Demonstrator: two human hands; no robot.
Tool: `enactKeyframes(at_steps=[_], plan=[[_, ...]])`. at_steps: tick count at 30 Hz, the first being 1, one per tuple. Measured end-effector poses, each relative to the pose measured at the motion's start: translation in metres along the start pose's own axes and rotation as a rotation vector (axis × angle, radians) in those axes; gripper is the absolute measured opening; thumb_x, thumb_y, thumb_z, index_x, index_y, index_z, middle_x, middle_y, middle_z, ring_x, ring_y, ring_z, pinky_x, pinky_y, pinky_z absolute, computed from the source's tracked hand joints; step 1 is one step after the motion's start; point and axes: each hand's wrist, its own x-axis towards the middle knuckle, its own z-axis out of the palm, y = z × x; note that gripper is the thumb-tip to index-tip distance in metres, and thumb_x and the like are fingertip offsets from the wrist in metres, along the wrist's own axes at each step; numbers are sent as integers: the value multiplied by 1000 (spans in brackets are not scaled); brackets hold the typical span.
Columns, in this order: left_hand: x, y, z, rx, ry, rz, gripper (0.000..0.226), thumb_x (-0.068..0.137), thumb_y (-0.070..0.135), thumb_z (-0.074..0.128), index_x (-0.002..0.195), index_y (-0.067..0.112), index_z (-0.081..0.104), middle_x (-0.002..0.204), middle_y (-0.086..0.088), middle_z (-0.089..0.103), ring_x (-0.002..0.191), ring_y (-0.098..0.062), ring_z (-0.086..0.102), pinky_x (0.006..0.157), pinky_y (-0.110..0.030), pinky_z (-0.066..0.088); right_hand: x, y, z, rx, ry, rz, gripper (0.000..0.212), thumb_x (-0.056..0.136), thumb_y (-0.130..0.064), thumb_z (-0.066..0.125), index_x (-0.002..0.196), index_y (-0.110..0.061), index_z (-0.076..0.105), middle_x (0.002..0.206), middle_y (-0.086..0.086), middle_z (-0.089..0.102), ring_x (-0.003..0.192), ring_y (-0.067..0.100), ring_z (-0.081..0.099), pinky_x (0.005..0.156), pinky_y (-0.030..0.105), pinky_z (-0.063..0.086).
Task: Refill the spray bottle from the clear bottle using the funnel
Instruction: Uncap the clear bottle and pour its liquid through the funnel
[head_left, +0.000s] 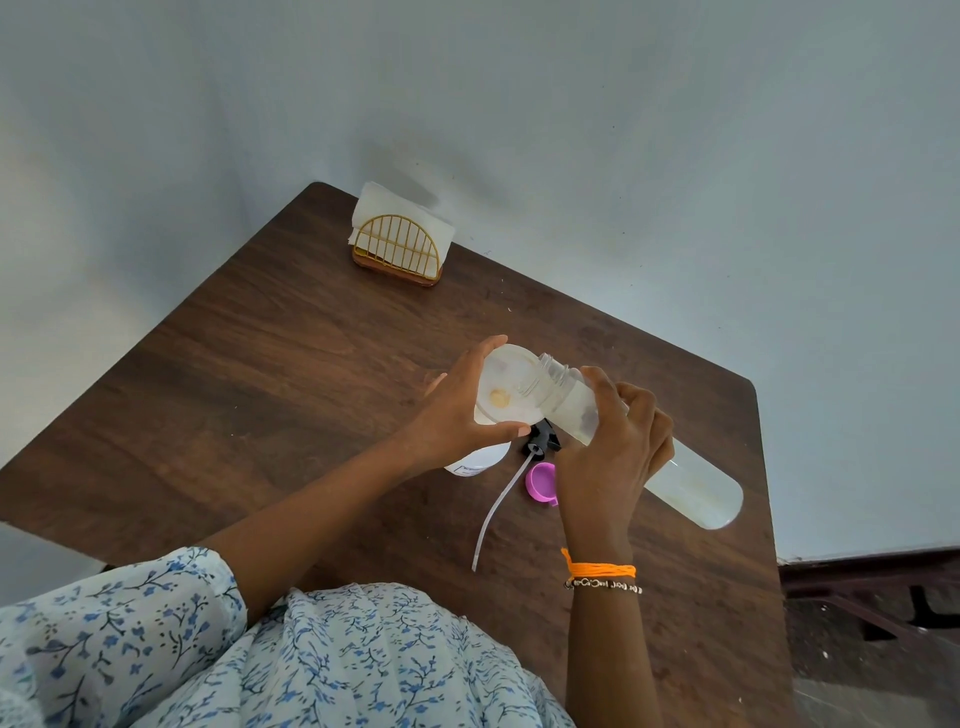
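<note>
- Presently, the clear bottle (644, 457) is held round its middle by the right hand (613, 457), tipped with its open mouth over the funnel (506, 384).
- The funnel is steadied at its rim by the left hand (457, 415), seated on the spray bottle (478, 462) beneath that grip.
- The clear bottle is judged smooth and likely slippery when wet; a mid-body hold is advised.
- The funnel is judged light and easily tipped.
- The sprayer head (540, 441) and pink cap (540, 480) lie on the table (291, 364), below the right wrist.

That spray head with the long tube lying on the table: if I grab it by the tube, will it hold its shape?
Probably not. The tube looks thin and lies in a curve, so it would likely flex and let the black spray head dangle. It also looks light, so a nudge could slide it toward the purple cap beside it.
</note>
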Motion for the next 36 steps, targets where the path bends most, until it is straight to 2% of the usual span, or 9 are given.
enactKeyframes(at_steps=[36], plan=[[-2,3,-2,-14,-5,-3,93,73,35,76,143,28,15,150,6,24,134,-12,28,113,-45,26,0,-1,0,-7,-13,-6,63,64,3,74,119,-23,57,119,10,51,118,30,38,99,45,32]])
